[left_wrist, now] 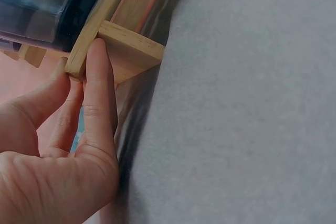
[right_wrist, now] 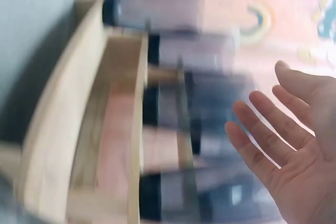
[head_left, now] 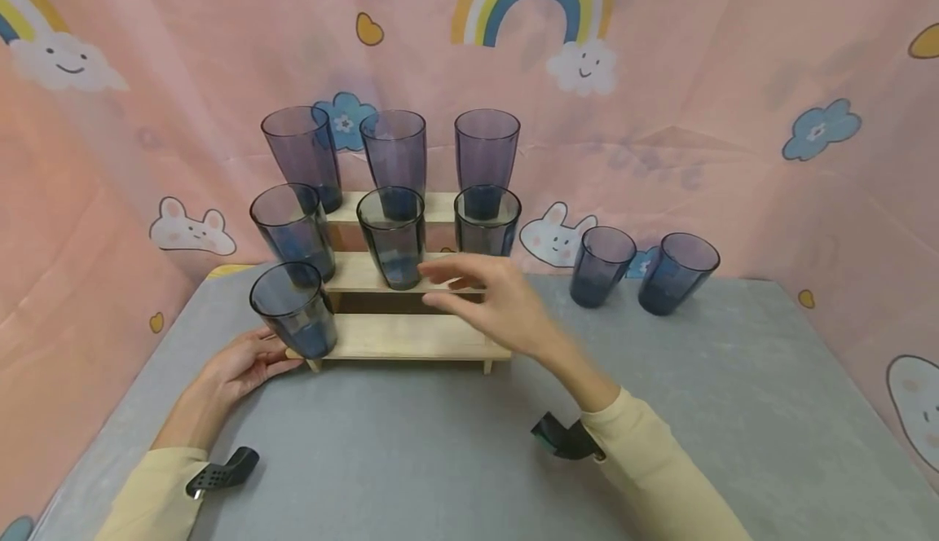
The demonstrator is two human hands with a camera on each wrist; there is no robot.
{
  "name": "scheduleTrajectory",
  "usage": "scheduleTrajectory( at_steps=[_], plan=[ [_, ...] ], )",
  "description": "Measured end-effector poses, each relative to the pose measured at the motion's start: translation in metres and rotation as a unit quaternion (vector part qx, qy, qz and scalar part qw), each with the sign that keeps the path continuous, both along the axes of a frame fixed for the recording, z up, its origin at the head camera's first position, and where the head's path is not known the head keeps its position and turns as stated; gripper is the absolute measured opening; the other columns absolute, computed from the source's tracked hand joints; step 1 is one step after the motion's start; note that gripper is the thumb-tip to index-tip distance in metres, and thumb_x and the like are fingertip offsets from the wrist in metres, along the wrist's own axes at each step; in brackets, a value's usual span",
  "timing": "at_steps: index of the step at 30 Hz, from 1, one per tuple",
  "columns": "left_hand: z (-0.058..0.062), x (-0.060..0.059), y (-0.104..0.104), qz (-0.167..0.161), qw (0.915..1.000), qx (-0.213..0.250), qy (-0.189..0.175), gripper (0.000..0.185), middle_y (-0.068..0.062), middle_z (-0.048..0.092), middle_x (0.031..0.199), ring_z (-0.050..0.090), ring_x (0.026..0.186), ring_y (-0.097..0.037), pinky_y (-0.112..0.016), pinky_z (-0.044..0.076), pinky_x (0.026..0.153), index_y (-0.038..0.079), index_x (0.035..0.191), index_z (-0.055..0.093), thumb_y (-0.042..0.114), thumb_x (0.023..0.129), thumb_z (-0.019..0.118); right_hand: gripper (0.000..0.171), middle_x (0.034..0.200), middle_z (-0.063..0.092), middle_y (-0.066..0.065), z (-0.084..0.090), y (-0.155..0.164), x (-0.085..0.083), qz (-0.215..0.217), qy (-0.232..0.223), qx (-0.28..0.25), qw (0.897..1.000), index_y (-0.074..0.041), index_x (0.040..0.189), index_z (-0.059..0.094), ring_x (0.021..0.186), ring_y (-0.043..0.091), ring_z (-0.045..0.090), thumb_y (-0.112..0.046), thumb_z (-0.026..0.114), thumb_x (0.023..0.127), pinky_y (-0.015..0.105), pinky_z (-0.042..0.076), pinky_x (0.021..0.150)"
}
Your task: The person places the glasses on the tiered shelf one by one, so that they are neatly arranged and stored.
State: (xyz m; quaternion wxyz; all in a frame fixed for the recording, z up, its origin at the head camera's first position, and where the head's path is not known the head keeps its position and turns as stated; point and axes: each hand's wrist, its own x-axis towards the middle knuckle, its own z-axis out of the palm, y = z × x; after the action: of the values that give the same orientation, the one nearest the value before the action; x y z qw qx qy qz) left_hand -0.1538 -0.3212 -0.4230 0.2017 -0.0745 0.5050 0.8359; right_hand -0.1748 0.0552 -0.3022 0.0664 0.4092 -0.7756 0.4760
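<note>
A three-step wooden rack (head_left: 418, 337) stands on the table, bearing clear bluish-purple glasses. My left hand (head_left: 238, 366) pinches the left end of its lowest board (left_wrist: 84, 51), thumb at the edge and fingers beneath. Right above those fingers, one glass (head_left: 293, 313) sits alone on the lowest step. My right hand (head_left: 499, 301) is held in the air before the rack with fingers spread and nothing in them. Its fingertips overlap the side of the middle glass (head_left: 392, 239) in the head view. The right wrist view is blurred, but the bare palm (right_wrist: 310, 177) shows.
Three glasses line the top step, among them the left one (head_left: 304, 154), and three line the middle step. Two more glasses, a nearer-left one (head_left: 601, 268) and a right one (head_left: 676, 274), stand on the grey tabletop (head_left: 734, 411). A pink patterned cloth (head_left: 682, 52) hangs behind.
</note>
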Motion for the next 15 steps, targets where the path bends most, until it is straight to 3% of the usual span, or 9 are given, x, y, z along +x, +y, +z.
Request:
scheduleTrajectory(
  at_steps=[7, 8, 10, 14, 15],
  plan=[
    [-0.002, -0.001, 0.000, 0.002, 1.0000, 0.002, -0.004, 0.047, -0.004, 0.068, 0.100, 0.066, 0.094, -0.014, -0.035, 0.058, 0.082, 0.000, 0.142, 0.023, -0.013, 0.100, 0.037, 0.033, 0.113, 0.071, 0.005, -0.005, 0.059, -0.023, -0.121, 0.014, -0.023, 0.992, -0.007, 0.122, 0.067, 0.098, 0.016, 0.067, -0.011, 0.072, 0.090, 0.032, 0.056, 0.085],
    [-0.002, -0.001, -0.001, 0.004, 1.0000, 0.006, -0.007, 0.043, -0.004, 0.068, 0.100, 0.067, 0.094, -0.015, -0.035, 0.058, 0.082, 0.001, 0.140, 0.030, -0.013, 0.100, 0.037, 0.032, 0.111, 0.071, 0.005, -0.007, 0.066, -0.025, -0.132, 0.017, -0.030, 0.991, -0.006, 0.121, 0.067, 0.098, 0.017, 0.067, -0.009, 0.072, 0.090, 0.031, 0.056, 0.085],
    [-0.002, -0.001, -0.001, 0.004, 0.9999, 0.006, -0.007, 0.047, -0.004, 0.068, 0.100, 0.066, 0.094, -0.015, -0.035, 0.058, 0.082, 0.001, 0.144, 0.026, -0.013, 0.100, 0.037, 0.032, 0.111, 0.071, 0.007, -0.012, 0.079, -0.030, -0.152, 0.023, -0.040, 0.987, -0.006, 0.122, 0.067, 0.101, 0.018, 0.066, -0.008, 0.072, 0.090, 0.032, 0.056, 0.086],
    [0.000, -0.001, 0.000, 0.006, 0.9999, 0.003, -0.012, 0.054, -0.003, 0.068, 0.100, 0.066, 0.094, -0.014, -0.035, 0.058, 0.082, 0.001, 0.149, 0.018, -0.013, 0.100, 0.036, 0.040, 0.119, 0.067, 0.011, -0.022, 0.103, -0.039, -0.195, 0.048, -0.035, 0.979, -0.004, 0.126, 0.065, 0.110, 0.024, 0.062, -0.003, 0.074, 0.087, 0.040, 0.053, 0.093],
    [0.000, -0.001, 0.001, 0.005, 0.9999, -0.001, -0.012, 0.059, -0.003, 0.068, 0.100, 0.066, 0.094, -0.014, -0.035, 0.058, 0.083, 0.000, 0.151, 0.007, -0.013, 0.100, 0.035, 0.044, 0.123, 0.065, 0.011, -0.025, 0.109, -0.042, -0.210, 0.054, -0.028, 0.976, -0.005, 0.128, 0.063, 0.114, 0.025, 0.060, -0.004, 0.075, 0.086, 0.043, 0.051, 0.096]
  ],
)
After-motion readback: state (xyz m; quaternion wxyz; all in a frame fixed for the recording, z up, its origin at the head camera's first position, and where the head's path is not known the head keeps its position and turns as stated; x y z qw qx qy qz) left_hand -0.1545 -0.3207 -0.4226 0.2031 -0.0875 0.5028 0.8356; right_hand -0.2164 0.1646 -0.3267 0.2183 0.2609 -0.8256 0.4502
